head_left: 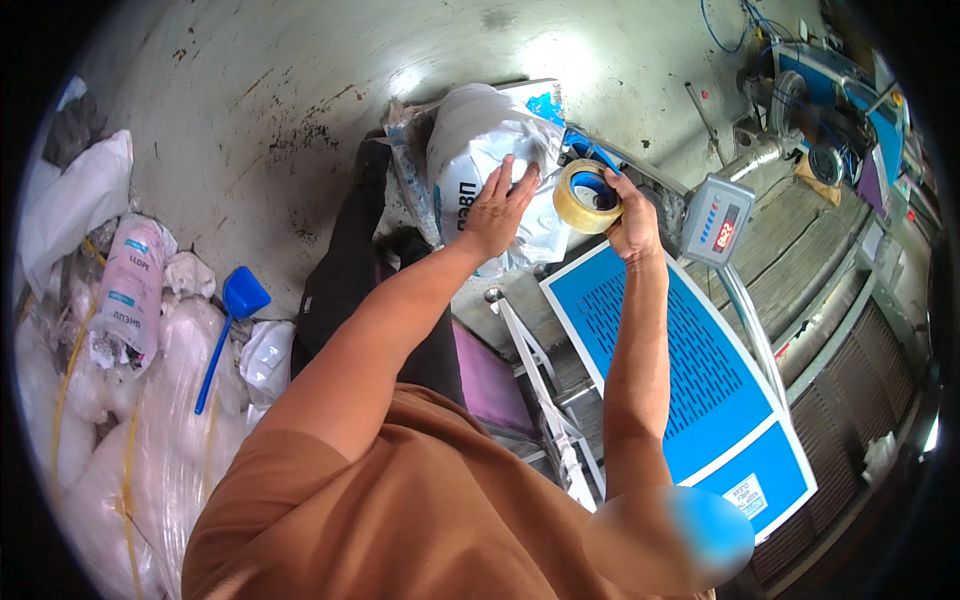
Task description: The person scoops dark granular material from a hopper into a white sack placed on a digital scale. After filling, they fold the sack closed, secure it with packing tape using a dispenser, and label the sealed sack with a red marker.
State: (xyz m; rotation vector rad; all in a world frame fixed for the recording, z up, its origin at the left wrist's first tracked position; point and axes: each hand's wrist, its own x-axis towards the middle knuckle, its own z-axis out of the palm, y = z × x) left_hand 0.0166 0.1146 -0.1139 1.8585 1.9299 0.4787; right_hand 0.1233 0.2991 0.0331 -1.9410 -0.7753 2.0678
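Note:
My left hand (pixel 500 210) lies on a full white plastic sack (pixel 480 135) with dark printing, its fingers stretched out over the crumpled top. In my right hand (pixel 633 222) is a wide roll of yellowish clear packing tape (pixel 574 203), with blue showing inside its core. Thumb and fingers grip the roll's right side, just right of the sack. Whether a strip of tape runs from the roll to the sack, I cannot make out.
Right of the sack stand a grey scale display (pixel 718 222) with lit red digits on a metal post and a blue slotted panel (pixel 650 350) with a white border. Wrapped plastic bales (pixel 175 400), a pink-white sack (pixel 130 285) and a blue scoop (pixel 243 295) are at left. Machinery (pixel 800 110) occupies the far right.

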